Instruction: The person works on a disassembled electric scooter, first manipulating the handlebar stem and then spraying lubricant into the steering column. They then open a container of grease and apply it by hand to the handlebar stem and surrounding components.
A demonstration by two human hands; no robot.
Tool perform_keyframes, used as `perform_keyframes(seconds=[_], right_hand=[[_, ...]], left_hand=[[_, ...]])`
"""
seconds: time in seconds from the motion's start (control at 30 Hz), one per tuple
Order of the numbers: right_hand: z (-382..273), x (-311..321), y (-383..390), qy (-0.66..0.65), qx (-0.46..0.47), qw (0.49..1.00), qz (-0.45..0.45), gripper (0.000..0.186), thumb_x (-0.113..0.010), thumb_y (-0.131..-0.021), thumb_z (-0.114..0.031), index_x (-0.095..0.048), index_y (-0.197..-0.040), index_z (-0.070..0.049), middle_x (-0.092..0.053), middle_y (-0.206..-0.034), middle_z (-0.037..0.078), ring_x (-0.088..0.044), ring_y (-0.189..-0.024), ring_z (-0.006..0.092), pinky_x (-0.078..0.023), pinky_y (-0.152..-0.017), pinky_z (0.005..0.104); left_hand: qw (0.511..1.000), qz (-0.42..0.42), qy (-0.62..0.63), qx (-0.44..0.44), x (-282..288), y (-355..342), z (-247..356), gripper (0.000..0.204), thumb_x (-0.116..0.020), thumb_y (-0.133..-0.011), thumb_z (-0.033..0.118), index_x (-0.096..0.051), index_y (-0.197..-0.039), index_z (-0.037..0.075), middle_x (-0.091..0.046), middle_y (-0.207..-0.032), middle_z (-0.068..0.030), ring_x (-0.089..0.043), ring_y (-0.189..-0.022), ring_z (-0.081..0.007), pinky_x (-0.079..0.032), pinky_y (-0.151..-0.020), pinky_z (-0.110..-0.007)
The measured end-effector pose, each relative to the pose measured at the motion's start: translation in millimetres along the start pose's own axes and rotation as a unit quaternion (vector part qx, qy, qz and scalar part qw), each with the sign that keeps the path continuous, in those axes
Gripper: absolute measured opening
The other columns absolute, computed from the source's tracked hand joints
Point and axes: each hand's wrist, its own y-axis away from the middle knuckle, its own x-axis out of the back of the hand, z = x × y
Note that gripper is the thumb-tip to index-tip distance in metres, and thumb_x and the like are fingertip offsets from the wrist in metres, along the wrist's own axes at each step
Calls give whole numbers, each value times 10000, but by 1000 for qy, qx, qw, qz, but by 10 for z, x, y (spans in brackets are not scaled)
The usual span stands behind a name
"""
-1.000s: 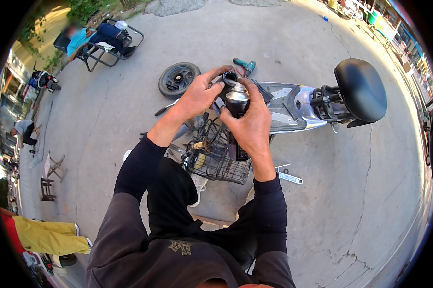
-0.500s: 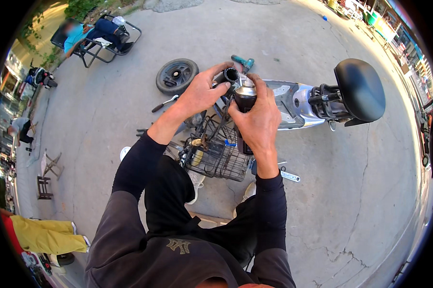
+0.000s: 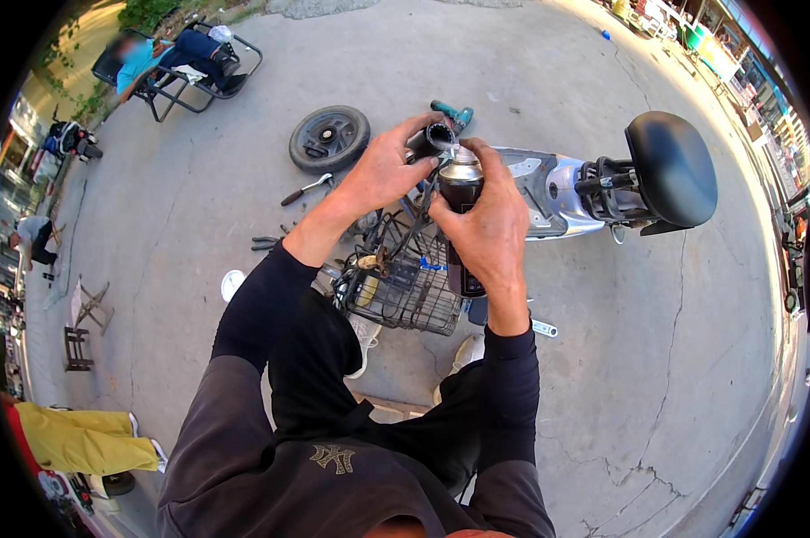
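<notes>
Wrapped around a short black hollow cylinder (image 3: 440, 135), the fingers of my left hand (image 3: 383, 172) keep its open end turned toward the right. My right hand (image 3: 495, 215) grips a black spray can (image 3: 460, 190) with a silver top, its index finger on the nozzle. The nozzle sits close to the cylinder's mouth, and a whitish wisp, like spray, shows between them. Both hands are raised above a black wire basket (image 3: 414, 294) and the front of a partly dismantled silver scooter (image 3: 548, 188).
A loose wheel (image 3: 328, 140) lies beyond my left hand, near a teal power tool (image 3: 455, 115). A ratchet (image 3: 306, 189) lies to the left, an adjustable wrench (image 3: 544, 329) to the right. A person (image 3: 194, 61) reclines in a folding chair; yellow trousers (image 3: 87, 438) of another show lower left.
The whitish wisp at the cylinder's mouth looks more spread out. Both hands have shifted slightly to the right, keeping their grips.
</notes>
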Motion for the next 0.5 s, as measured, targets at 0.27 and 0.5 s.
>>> perform_keyframes(seconds=[0.27,0.5], right_hand=[[46,-59,-22,-38,0,999,-6,655,-802,-730,-215,-597,-1349,-161,-676,-1041,192,-705,-915,397,-567,-767,480],[34,-14,-16,25,-9,1000,8,649,-800,-744,-239,-596,-1356,-174,-659,-1073,186,-705,-897,418,-566,-739,507]], left_hand=[[1000,2,14,4,-22,-7,-12,604,-649,-902,31,-510,-1490,24,-584,-1459,-131,-546,-1351,-208,-428,-1135,-364],[999,9,48,11,-26,12,-41,605,-670,-902,32,-506,-1484,16,-591,-1438,-121,-544,-1342,-199,-453,-1111,-362]])
